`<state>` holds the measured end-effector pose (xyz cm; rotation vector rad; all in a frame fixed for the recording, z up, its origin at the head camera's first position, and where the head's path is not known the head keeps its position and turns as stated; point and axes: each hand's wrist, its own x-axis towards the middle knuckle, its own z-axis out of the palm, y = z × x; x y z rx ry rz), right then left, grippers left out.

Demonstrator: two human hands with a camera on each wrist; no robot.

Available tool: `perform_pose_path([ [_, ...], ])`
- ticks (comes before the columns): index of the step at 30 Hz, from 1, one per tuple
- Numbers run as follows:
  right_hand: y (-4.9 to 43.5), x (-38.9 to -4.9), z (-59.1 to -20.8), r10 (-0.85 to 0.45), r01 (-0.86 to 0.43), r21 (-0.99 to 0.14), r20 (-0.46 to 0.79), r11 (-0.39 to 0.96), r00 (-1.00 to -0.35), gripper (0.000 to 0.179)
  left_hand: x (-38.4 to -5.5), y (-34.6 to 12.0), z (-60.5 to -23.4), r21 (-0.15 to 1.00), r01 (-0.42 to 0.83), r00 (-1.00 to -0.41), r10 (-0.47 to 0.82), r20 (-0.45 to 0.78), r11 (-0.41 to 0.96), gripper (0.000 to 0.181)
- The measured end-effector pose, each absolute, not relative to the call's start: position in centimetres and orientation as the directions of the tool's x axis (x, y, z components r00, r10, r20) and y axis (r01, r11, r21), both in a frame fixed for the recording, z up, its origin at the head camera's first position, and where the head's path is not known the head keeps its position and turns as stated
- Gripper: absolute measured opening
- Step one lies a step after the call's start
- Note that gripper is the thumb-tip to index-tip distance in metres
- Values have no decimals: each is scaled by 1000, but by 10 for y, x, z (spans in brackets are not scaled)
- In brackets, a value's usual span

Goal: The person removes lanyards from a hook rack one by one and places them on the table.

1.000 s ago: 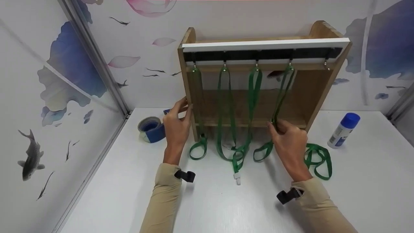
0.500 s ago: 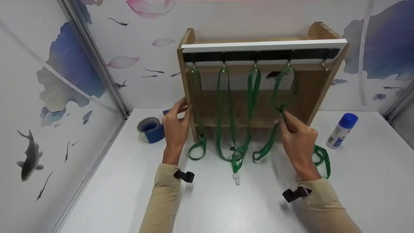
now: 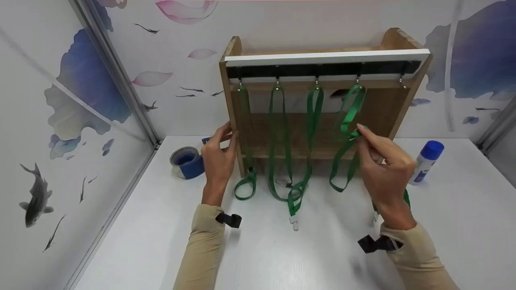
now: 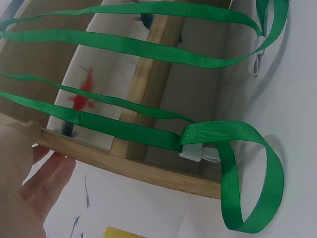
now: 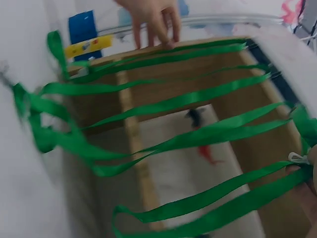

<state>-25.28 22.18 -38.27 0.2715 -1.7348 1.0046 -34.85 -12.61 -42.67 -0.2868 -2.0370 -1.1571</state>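
Note:
In the head view, a wooden shelf [image 3: 387,108] carries a black hook strip [image 3: 298,71] along its top front. Green lanyards hang from all but the far-right hook [image 3: 403,81]. My left hand [image 3: 219,161] grips the shelf's left side panel, its fingers behind the wood, as the left wrist view also shows. Thumb and fingers of my right hand [image 3: 387,167] pinch the rightmost hanging lanyard [image 3: 354,110]; its upper loop is on the fourth hook and its lower end dangles in a loop. A white clip [image 5: 298,158] shows at those fingers in the right wrist view.
A roll of blue tape [image 3: 194,166] lies left of the shelf. To the right stands a glue stick [image 3: 428,157] with a blue cap, partly behind my right hand. Another green lanyard [image 3: 406,197] lies on the white table [image 3: 278,262], mostly hidden by that hand.
My right hand has moved right and slightly up, drawing the lanyard's lower part along; its dangling loop has shifted right and lifted. The left hand keeps its place on the panel.

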Motion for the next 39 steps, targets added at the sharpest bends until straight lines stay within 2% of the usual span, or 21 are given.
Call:
perform_pose_path([
  [9, 217, -221, -318, 333, -707, -461, 885, 537, -325, 27, -348, -125, -426, 642, 508, -691, -173, 702, 574, 34],
  [12, 222, -216, -312, 313, -717, -454, 890, 529, -332, 27, -347, -125, -426, 648, 504, -698, -172, 695, 571, 36],
  [14, 227, -215, -316, 243, -699, -455, 889, 551, -388, 27, -347, -125, -426, 652, 503, -704, -168, 690, 567, 36],
  [18, 241, -216, -341, 69, -630, -488, 819, 604, -569, 31, -348, -126, -427, 655, 502, -705, -171, 688, 564, 37],
  [21, 250, -218, -363, 35, -563, -562, 726, 606, -687, 32, -347, -126, -427, 655, 495, -708, -172, 685, 572, 37],
  [26, 263, -224, -392, 18, -445, -685, 556, 577, -831, 26, -348, -127, -428, 652, 486, -708, -176, 684, 582, 35],
  [33, 272, -229, -410, -97, -345, -803, 342, 486, -935, 26, -347, -128, -428, 656, 492, -707, -177, 685, 573, 35],
  [39, 274, -231, -415, -229, -266, -912, 199, 313, -953, 29, -347, -126, -428, 658, 496, -708, -175, 685, 567, 34],
])
